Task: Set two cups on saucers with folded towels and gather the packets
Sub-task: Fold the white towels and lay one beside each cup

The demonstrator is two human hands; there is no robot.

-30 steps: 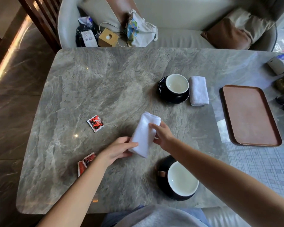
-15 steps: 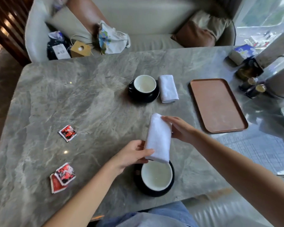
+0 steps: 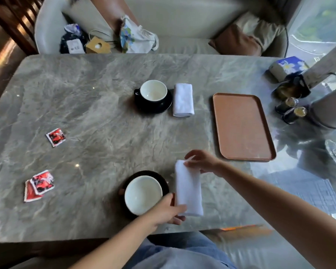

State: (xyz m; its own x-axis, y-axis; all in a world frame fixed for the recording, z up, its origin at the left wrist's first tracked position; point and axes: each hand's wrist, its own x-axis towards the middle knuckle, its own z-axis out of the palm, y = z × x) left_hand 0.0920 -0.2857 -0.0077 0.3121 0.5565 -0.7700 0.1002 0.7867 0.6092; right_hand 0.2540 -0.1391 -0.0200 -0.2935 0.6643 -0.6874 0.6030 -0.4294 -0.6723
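Observation:
A folded white towel (image 3: 188, 188) lies lengthwise just right of the near cup (image 3: 143, 194), which sits on a black saucer (image 3: 164, 182). My left hand (image 3: 168, 211) grips the towel's near end. My right hand (image 3: 202, 161) pinches its far end. The far cup (image 3: 153, 90) stands on its black saucer (image 3: 153, 108) with a second folded towel (image 3: 183, 100) beside it on the right. One red packet (image 3: 55, 136) lies at mid left. Two overlapping red packets (image 3: 39, 185) lie nearer the front left.
A brown tray (image 3: 241, 127) sits on the grey marble table (image 3: 95, 133) to the right. Small bottles (image 3: 291, 111), a tissue box (image 3: 288, 67) and a vase crowd the far right corner. A sofa with bags and cushions stands beyond the table.
Both hands have carried the towel from the table's middle, over the near cup, to the right side of the near saucer. The view has shifted.

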